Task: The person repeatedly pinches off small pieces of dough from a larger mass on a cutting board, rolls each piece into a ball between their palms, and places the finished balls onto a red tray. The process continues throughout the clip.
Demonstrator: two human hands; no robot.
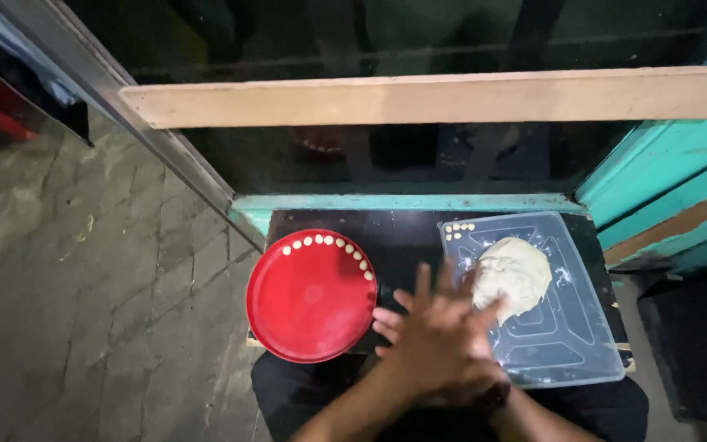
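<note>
pressing palms together, left hand (439, 340) over right hand (392, 321), beside dough (513, 274).

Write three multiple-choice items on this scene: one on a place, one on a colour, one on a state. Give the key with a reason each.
1. Where do the small dough balls on the round tray lie?
A. Along its far rim
B. Heaped in its middle
C. Along its near rim

2. What colour is the round tray?
A. Blue
B. Red
C. White

3. How are the two hands?
A. Far apart
B. Pressed together, palm on palm
C. One on each tray

Key: 1 A, the balls curve in a row along the edge away from the person. 2 B, it is plainly red, beside the clear plastic tray with the dough lump. 3 B, the left hand covers the right hand, blurred.
</note>
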